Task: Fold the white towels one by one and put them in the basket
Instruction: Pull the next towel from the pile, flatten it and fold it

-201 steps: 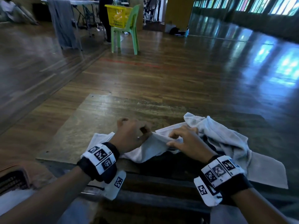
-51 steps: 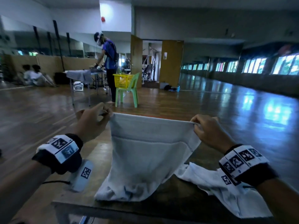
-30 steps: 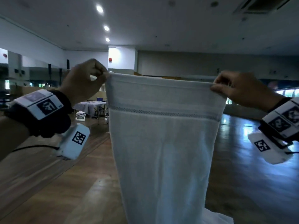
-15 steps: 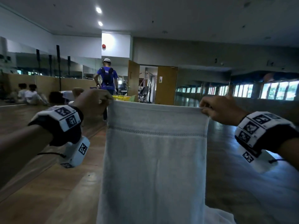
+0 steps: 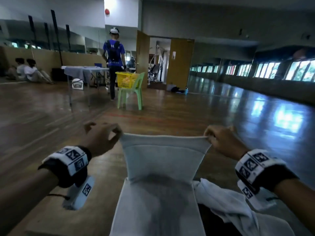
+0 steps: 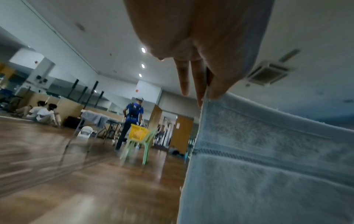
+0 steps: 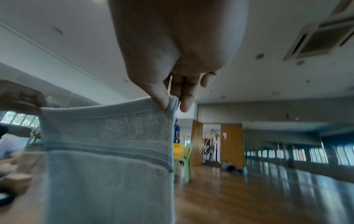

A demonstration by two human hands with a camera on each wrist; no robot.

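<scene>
A white towel (image 5: pixel 163 160) is stretched between my two hands, its lower part lying on the table (image 5: pixel 95 210) toward me. My left hand (image 5: pixel 104 137) pinches the towel's top left corner (image 6: pixel 205 98). At the top right corner (image 7: pixel 172 101) my right hand (image 5: pixel 219 142) pinches it between thumb and fingers. The towel (image 6: pixel 268 159) hangs with a woven stripe across it (image 7: pixel 107 151). A second white towel (image 5: pixel 226 206) lies crumpled on the table under my right wrist. The basket for the towels is out of sight.
A wooden floor (image 5: pixel 187 120) stretches ahead. Far off stand a green chair (image 5: pixel 131 92) with a yellow basket (image 5: pixel 125 80) on it, a folding table (image 5: pixel 85 70) and a person in blue (image 5: pixel 113 55). Two people sit at the left wall (image 5: pixel 29 70).
Both hands have lowered the towel from eye level toward the table, and its lower part now lies flat on the table. The pinches on both corners are unchanged.
</scene>
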